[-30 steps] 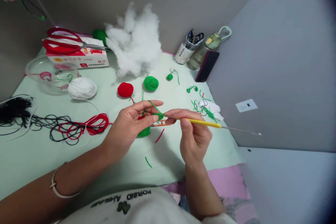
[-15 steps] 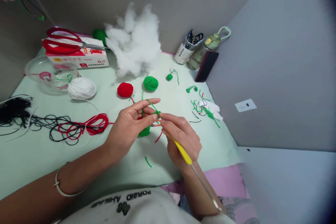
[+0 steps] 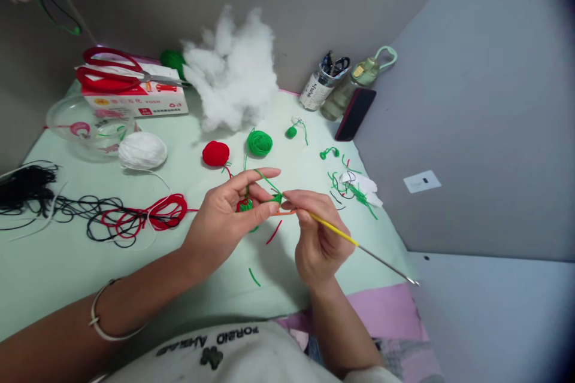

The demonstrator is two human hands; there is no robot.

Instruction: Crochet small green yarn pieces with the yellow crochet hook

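Observation:
My left hand (image 3: 229, 209) pinches a small piece of green crochet work (image 3: 277, 198) between thumb and fingers, with green yarn (image 3: 266, 178) running over its raised index finger. Wrapped round the yellow handle of a crochet hook (image 3: 335, 229), my right hand (image 3: 322, 239) holds the hook's near tip at the green stitches. The hook's other metal end points down to the right. Behind the left fingers sits a red-and-green piece (image 3: 245, 206), partly hidden. A green yarn ball (image 3: 259, 143) lies just beyond, its strand leading to the left hand.
Red-handled scissors (image 3: 114, 69) rest on a box (image 3: 135, 102) at the back left. White stuffing (image 3: 233, 72) is heaped behind a red ball (image 3: 215, 154). Tangled black and red cords (image 3: 157, 215) lie left. A phone (image 3: 356, 114) leans on a bottle (image 3: 335, 99); yarn scraps (image 3: 359, 191) lie right.
My right hand has turned, so the hook's free end has swung up and to the right. The green work and both hands' fingertips have shifted slightly right.

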